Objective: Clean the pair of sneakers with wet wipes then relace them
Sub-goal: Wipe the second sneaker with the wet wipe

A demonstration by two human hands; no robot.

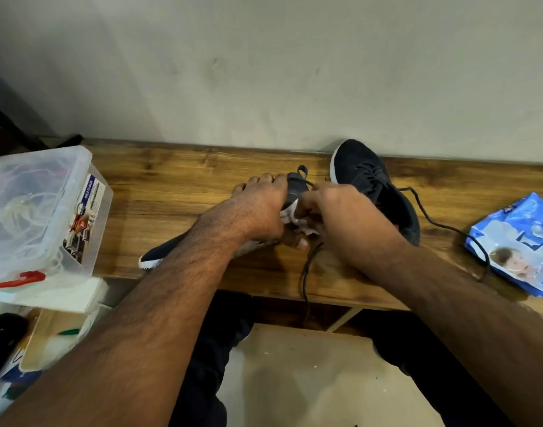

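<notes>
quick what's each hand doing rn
Left hand: grips the near sneaker at its heel.
Right hand: fingers curled round a white wet wipe against that sneaker.

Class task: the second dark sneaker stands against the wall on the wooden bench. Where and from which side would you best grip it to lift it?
Grip the dark sneaker at its heel collar, coming from the front bench edge. The toe points at the wall, so the open collar faces the person, right beside the right hand. Mind its loose lace trailing toward the wipes pack.
</notes>
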